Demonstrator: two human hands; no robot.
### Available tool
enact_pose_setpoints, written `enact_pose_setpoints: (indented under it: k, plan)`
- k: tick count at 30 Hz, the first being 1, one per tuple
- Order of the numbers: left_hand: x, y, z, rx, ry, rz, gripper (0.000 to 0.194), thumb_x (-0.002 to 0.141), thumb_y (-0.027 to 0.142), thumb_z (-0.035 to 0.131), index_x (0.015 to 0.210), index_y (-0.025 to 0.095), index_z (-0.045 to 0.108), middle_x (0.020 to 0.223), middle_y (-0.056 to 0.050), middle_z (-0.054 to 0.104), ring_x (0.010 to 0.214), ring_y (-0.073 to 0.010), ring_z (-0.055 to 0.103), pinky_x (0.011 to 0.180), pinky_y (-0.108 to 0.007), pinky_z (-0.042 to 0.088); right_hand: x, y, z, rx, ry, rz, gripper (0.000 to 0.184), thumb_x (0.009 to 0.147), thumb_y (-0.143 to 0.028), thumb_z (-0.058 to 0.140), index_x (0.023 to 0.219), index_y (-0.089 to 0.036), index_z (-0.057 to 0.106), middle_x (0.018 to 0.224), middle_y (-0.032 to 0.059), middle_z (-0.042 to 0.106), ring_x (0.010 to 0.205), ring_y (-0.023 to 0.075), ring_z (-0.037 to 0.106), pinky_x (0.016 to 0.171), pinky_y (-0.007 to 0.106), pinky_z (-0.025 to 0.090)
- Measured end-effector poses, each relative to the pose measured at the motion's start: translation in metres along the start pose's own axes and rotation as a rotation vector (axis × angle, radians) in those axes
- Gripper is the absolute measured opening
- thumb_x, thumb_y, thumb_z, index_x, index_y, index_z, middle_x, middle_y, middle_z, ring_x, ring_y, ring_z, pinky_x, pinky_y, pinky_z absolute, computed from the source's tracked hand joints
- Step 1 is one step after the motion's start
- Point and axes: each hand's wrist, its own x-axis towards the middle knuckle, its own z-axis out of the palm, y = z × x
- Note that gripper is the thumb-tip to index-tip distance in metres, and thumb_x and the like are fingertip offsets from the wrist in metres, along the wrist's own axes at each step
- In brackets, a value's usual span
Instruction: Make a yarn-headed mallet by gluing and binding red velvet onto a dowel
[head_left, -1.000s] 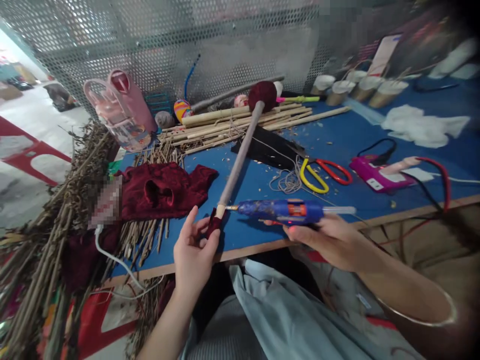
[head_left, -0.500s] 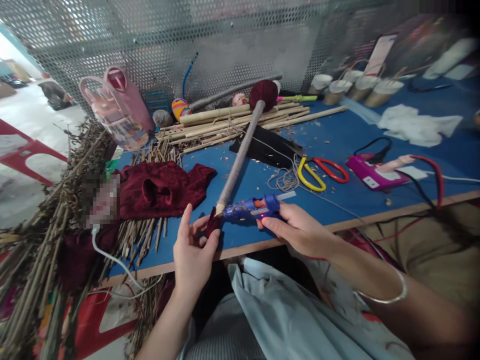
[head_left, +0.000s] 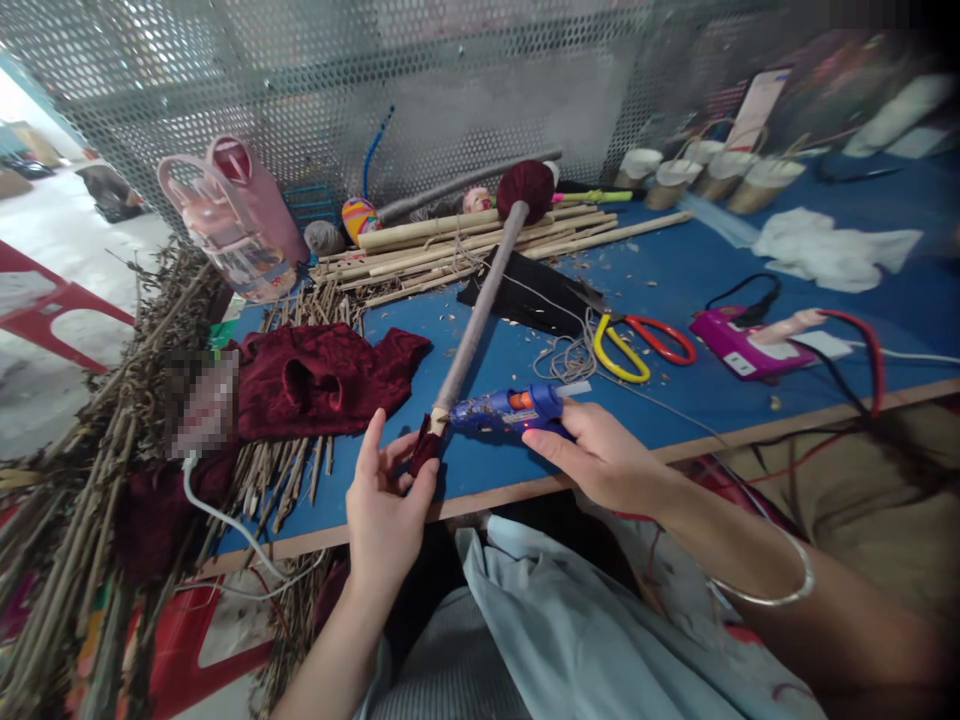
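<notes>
One straight, grey-wrapped stick [head_left: 480,312]

No text readable; white mark [head_left: 739,364] on purple box [head_left: 721,340] too small to make out.

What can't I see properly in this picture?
All in head view:
Handle of the glue gun: hidden by right grip.
Lower end of the stick: hidden by red cloth and left grip.
Red stool, far left: cut off by picture edge.
Label on purple box: too small to read.
</notes>
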Motion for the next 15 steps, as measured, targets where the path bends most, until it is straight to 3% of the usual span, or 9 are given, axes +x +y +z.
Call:
enact_pose_setpoints:
  k: [6, 10, 13, 15]
  plan:
    - [-0.001, -0.001, 0.0, 0.018, -0.006, 0.016, 0.078, 0.073, 0.027, 0.069, 0.141, 0.021, 0.032, 0.105, -0.009, 0.07, 0.095, -0.017, 0.067, 0.074, -0.025, 0.055, -0.001, -0.003, 0.0, 0.076, -0.004, -0.011, 0.024, 0.089, -0.032, 0.049, 0.101, -0.019, 0.066, 0.082, 0.0033, 0.069, 0.075, 0.0193, 0.064, 0.07, 0.029, 0.048]
    - [-0.001, -0.004, 0.0, 0.048, -0.009, 0.035, 0.077, 0.075, 0.028, 0.068, 0.142, 0.023, 0.031, 0.106, -0.009, 0.07, 0.095, -0.0175, 0.067, 0.075, -0.027, 0.056, -0.009, 0.0, -0.004, 0.148, 0.03, -0.09, 0.02, 0.084, -0.031, 0.055, 0.094, -0.021, 0.068, 0.089, 0.0051, 0.069, 0.078, 0.0203, 0.064, 0.071, 0.031, 0.051]
    - [-0.001, -0.006, 0.0, 0.087, 0.004, 0.043, 0.076, 0.075, 0.029, 0.068, 0.142, 0.023, 0.032, 0.107, -0.01, 0.07, 0.096, -0.018, 0.067, 0.076, -0.027, 0.055, -0.016, 0.011, -0.017, 0.1, 0.131, -0.099, 0.032, 0.077, -0.027, 0.06, 0.108, -0.024, 0.064, 0.085, 0.0044, 0.068, 0.068, 0.0197, 0.063, 0.064, 0.032, 0.052]
    - [0.0, -0.006, -0.002, 0.122, -0.002, 0.036, 0.075, 0.075, 0.031, 0.068, 0.141, 0.024, 0.033, 0.108, -0.01, 0.07, 0.095, -0.018, 0.067, 0.075, -0.026, 0.055, -0.013, 0.023, -0.034, 0.004, 0.275, -0.113, 0.039, 0.076, -0.024, 0.06, 0.114, -0.027, 0.06, 0.093, 0.0051, 0.069, 0.076, 0.0222, 0.065, 0.071, 0.034, 0.053]
